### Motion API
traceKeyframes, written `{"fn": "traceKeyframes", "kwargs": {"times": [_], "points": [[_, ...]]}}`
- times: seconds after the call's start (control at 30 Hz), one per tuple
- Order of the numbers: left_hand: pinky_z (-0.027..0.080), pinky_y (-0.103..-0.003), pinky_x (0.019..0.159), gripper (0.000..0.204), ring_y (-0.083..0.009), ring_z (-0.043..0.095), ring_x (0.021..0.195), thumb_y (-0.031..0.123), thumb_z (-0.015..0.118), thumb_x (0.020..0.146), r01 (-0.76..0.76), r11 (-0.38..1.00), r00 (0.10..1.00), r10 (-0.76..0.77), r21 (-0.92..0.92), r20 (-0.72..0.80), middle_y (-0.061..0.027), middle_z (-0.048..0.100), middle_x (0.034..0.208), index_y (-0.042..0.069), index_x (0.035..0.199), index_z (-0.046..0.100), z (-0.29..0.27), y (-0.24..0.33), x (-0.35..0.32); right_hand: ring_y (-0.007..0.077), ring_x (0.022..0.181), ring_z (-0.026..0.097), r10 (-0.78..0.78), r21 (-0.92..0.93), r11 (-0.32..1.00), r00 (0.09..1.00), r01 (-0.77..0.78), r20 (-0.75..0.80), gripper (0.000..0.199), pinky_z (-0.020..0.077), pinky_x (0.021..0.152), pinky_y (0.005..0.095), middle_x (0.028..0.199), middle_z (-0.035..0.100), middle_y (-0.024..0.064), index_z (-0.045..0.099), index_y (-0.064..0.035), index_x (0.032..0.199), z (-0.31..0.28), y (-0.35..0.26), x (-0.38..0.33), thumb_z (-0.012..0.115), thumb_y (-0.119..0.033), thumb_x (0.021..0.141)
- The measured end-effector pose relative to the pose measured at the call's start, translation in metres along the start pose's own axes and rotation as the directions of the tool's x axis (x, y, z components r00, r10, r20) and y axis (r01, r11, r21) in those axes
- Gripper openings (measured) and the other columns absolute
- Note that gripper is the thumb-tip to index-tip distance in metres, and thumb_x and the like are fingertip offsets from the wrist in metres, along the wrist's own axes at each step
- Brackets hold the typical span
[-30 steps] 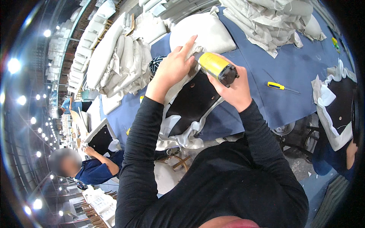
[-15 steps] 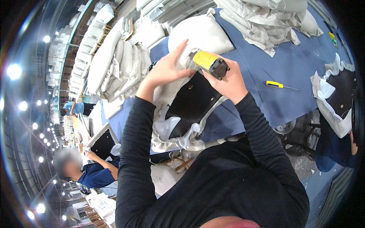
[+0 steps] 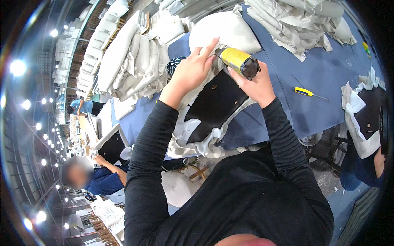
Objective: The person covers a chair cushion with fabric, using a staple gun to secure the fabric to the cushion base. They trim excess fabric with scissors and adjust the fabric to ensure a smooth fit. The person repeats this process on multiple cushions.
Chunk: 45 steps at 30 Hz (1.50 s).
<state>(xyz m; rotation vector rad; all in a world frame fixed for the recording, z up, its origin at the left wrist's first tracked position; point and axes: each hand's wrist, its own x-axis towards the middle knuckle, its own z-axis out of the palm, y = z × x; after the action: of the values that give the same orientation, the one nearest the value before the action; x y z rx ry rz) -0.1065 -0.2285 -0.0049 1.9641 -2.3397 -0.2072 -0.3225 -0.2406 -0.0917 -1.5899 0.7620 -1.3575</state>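
Stapler, yellow with a black end, sits clenched in our right hand, its nose pushed into the cream fabric where that folds over the top edge of the black seat board. The fingers of that hand wrap fully round the barrel. Our left hand lies flat just beside the nose, fingers stretched out and pressing the fabric down, holding nothing.

To do this step well, we judge that the fabric wants pulling snug over the board edge before each shot, with the left fingertips kept a little clear of the nose. We would hold the stapler square to the board so that it does not skid off the fold.

Moving outward, the board rests on the blue table with its lower part and loose fabric skirt hanging over the near edge towards our body, so heavy pressure there could tip it. A stuffed cream cushion lies touching the work on the far side, and more cream covers are heaped beyond. To the right the table is bare cloth as far as a yellow-handled screwdriver, giving room to swing the elbow. Another person works well apart at lower left.
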Motion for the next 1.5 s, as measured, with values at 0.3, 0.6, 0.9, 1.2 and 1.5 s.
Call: {"fn": "traceKeyframes", "kwargs": {"times": [0.3, 0.6, 0.9, 1.2, 1.5], "points": [[0.057, -0.056, 0.098, 0.071, -0.048, 0.069, 0.112, 0.023, 0.056, 0.11, -0.028, 0.999, 0.999, 0.029, 0.032, -0.033, -0.0226, 0.065, 0.128, 0.037, 0.174, 0.028, 0.001, 0.001, -0.001, 0.0152, 0.098, 0.079, -0.005, 0.087, 0.996, 0.999, 0.01, -0.051, 0.039, 0.0597, 0.089, 0.031, 0.108, 0.084, 0.0132, 0.075, 0.0035, 0.127, 0.007, -0.005, -0.011, 0.082, -0.005, 0.089], [0.057, -0.056, 0.102, 0.085, -0.0497, 0.068, 0.117, 0.014, 0.062, 0.1, -0.005, 1.0, 1.0, 0.005, 0.031, 0.0, -0.0261, 0.062, 0.133, 0.038, 0.174, 0.028, 0.0, 0.006, -0.003, 0.0171, 0.091, 0.08, 0.05, -0.005, 0.999, 0.999, -0.05, 0.02, 0.034, 0.0604, 0.084, 0.032, 0.101, 0.084, 0.0135, 0.078, 0.0032, 0.12, 0.006, -0.012, -0.014, 0.083, -0.009, 0.089], [0.051, -0.043, 0.115, 0.088, -0.0314, 0.061, 0.14, 0.021, 0.069, 0.101, -0.044, 0.735, 0.975, 0.178, -0.677, 0.13, -0.0165, 0.056, 0.16, 0.019, 0.177, 0.024, -0.007, -0.06, -0.008, 0.0144, 0.083, 0.077, 0.018, 0.06, 0.998, 1.0, -0.017, -0.025, 0.031, 0.0597, 0.078, 0.032, 0.093, 0.082, 0.0095, 0.078, 0.0029, 0.117, 0.016, -0.01, -0.022, 0.085, -0.012, 0.09], [0.035, -0.043, 0.129, 0.063, -0.0394, 0.048, 0.155, 0.04, 0.037, 0.121, -0.054, 0.923, 0.998, 0.06, -0.382, 0.005, -0.0262, 0.042, 0.171, 0.002, 0.171, 0.031, 0.008, -0.048, -0.022, 0.0304, 0.11, 0.08, 0.023, 0.016, 1.0, 0.999, -0.023, -0.035, 0.047, 0.0601, 0.097, 0.0367, 0.121, 0.081, 0.0186, 0.072, 0.0009, 0.134, 0.028, 0.016, -0.021, 0.081, -0.008, 0.089], [0.054, -0.053, 0.108, 0.071, -0.0484, 0.065, 0.126, 0.022, 0.061, 0.108, -0.056, 0.996, 0.998, 0.054, -0.065, -0.027, -0.0246, 0.059, 0.146, 0.033, 0.173, 0.034, 0.0, -0.025, -0.036, 0.0308, 0.101, 0.082, 0.121, 0.042, 0.992, 0.993, -0.121, 0.008, 0.038, 0.062, 0.09, 0.0363, 0.109, 0.083, 0.0175, 0.076, -0.0002, 0.125, 0.031, -0.004, -0.024, 0.084, -0.011, 0.089]]}}
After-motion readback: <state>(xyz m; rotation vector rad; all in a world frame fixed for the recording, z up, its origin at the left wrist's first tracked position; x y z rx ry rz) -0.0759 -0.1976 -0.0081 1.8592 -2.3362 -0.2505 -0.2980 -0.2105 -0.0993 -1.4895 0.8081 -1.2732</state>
